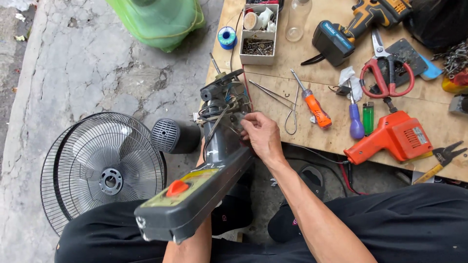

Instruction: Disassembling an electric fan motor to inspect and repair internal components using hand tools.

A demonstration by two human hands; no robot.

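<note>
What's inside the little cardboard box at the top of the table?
The cardboard box has two parts. The nearer part holds a pile of small dark metal bits; the farther one holds a roll of tape and white pieces. Anything beneath them is hidden.

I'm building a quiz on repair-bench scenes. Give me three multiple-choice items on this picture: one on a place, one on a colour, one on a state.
1. Where do the fan grilles lie?
A. On the concrete ground left of the person's knees
B. On the wooden board
C. Inside the grey box

2. What colour are the handles of the large scissors on the wooden board?
A. Blue
B. Red
C. Green

3. How is the grey fan body?
A. Closed and standing upright
B. Lying flat on the ground
C. Tilted across the lap, its wiring exposed at the far end

Answers:
1 A: the grilles rest on the concrete, off the board.
2 B: both handle loops are red.
3 C: it slants over the lap, and the right hand touches bare wires at its far end; the left hand is hidden beneath it.
</note>
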